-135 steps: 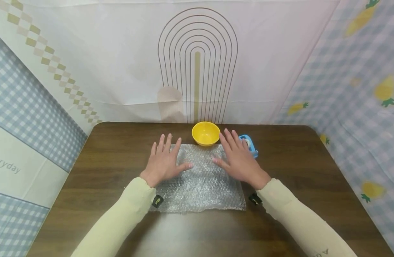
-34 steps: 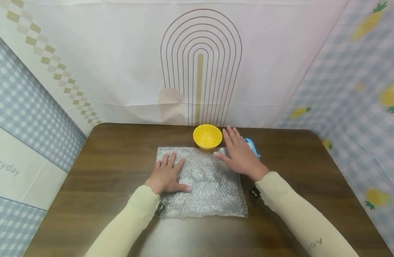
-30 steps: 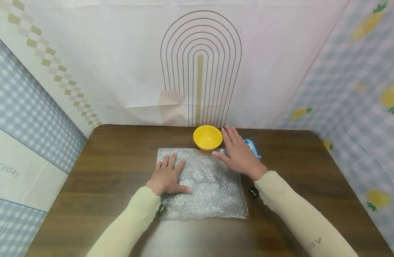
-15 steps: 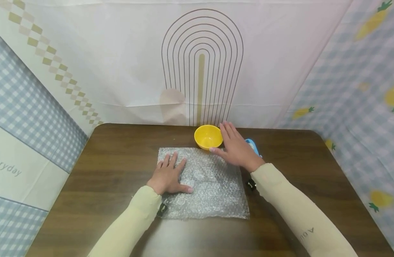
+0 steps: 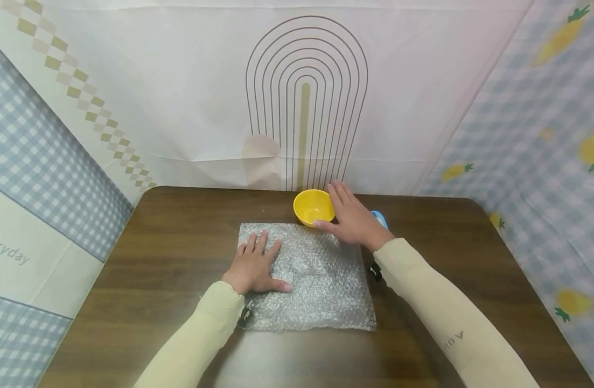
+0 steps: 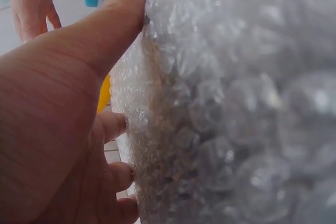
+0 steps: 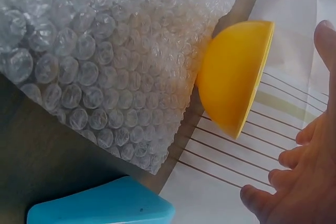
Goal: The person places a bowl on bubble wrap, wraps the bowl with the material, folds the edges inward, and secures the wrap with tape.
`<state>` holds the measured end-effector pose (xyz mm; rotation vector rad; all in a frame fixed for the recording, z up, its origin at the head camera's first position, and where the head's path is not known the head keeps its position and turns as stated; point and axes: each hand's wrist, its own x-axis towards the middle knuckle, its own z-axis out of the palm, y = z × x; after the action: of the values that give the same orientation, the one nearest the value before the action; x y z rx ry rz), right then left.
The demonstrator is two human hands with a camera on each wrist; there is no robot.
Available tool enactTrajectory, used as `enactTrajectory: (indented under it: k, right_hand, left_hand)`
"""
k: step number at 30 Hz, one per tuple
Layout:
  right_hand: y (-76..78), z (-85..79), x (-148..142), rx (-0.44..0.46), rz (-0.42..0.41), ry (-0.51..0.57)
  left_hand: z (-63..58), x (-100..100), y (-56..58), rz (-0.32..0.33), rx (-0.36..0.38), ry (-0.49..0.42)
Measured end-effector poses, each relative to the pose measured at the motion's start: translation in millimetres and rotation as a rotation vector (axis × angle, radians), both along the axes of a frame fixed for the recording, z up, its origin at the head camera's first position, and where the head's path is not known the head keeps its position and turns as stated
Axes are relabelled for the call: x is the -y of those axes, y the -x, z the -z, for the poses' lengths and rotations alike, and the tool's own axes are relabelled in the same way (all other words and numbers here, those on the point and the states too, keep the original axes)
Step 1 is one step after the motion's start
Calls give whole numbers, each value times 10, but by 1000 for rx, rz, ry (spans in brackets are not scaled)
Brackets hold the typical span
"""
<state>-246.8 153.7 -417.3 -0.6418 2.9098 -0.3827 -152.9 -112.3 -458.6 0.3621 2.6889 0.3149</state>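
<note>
A sheet of bubble wrap [image 5: 321, 285] lies flat on the dark wooden table. On its left part rests my left hand [image 5: 254, 269], fingers spread and fingertips touching the bubbles, as the left wrist view also shows. At the sheet's far edge stands a yellow bowl [image 5: 312, 207], its inside bare. My right hand [image 5: 351, 215] is over the bowl's right side with straight fingers; the thumb overlaps the near rim in the head view. In the right wrist view, a gap shows between these fingers [image 7: 283, 179] and the bowl [image 7: 233, 74].
A blue plastic object [image 5: 379, 218] stands right of the bowl, mostly hidden behind my right hand; its blue side [image 7: 100, 205] shows in the right wrist view. A patterned cloth wall [image 5: 204, 108] rises behind the table [image 5: 195, 210].
My left hand has come down onto the bubble wrap and stayed there. The right hand has moved left toward the bowl, and its thumb now overlaps the rim.
</note>
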Motion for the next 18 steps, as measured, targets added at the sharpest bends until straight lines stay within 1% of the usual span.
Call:
enactTrajectory:
  k: [5,12,18]
  right_hand:
    - [59,10,19,8,-35,-5]
    - [139,26,40,23,-43,-3]
    - [178,11,83,29,-59,8]
  left_hand:
    - [15,7,-6,-11,5,0]
    - [14,4,-4,-10,10,8]
    - [-5,-4,-9,2,7,12]
